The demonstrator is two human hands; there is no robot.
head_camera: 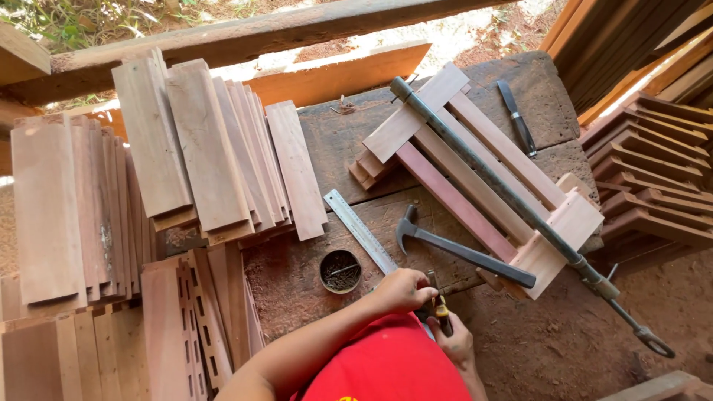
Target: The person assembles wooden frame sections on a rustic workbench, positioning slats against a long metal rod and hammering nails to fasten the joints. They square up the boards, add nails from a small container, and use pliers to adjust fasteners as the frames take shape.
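Note:
My left hand (401, 289) is curled shut near the front edge of the worn wooden workbench (334, 141), its fingers on the top of a small dark and yellow tool (441, 306). Just below it, my right hand (454, 343) grips the lower part of the same tool. What kind of tool it is stays unclear. A black claw hammer (460, 251) lies just beyond my hands. A steel ruler (362, 232) lies to its left, and a round tin of nails (340, 271) sits left of my left hand.
A frame of wooden slats (475, 178) lies on the bench with a long bar clamp (512, 200) across it. A dark flat tool (516, 117) lies at the back right. Stacks of short boards (200, 156) fill the left, and stepped wooden pieces (653, 186) the right.

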